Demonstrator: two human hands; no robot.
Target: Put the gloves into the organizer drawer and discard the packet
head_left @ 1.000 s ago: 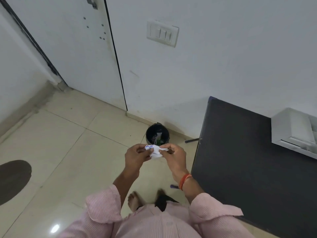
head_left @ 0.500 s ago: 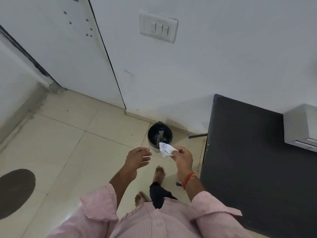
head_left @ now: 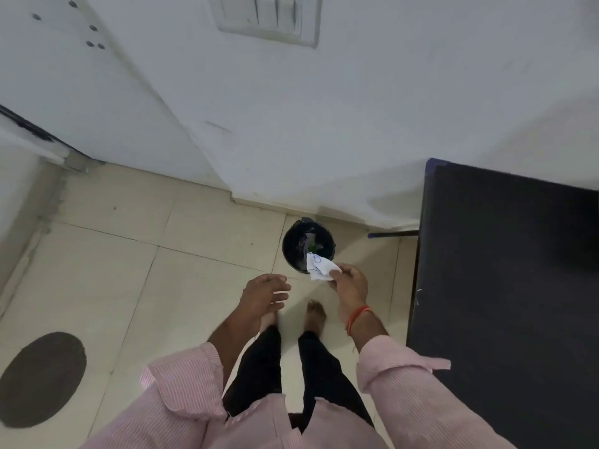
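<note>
A crumpled white packet (head_left: 318, 266) with blue print is pinched in my right hand (head_left: 350, 286), held over the near rim of a small black waste bin (head_left: 296, 246) on the floor by the wall. The bin holds dark scraps and something green. My left hand (head_left: 265, 291) hangs to the left of the packet, fingers loosely apart, holding nothing. No gloves and no organizer drawer are in view.
A black table (head_left: 505, 270) fills the right side, its edge close to my right arm. A white wall with a switch plate (head_left: 269, 17) stands behind the bin, a white door (head_left: 81, 76) to the left. A dark round patch (head_left: 42, 379) marks the tiled floor.
My left hand has let go of the packet and drawn away to the left. My right hand has carried the packet forward over the bin. The view has moved closer to the wall.
</note>
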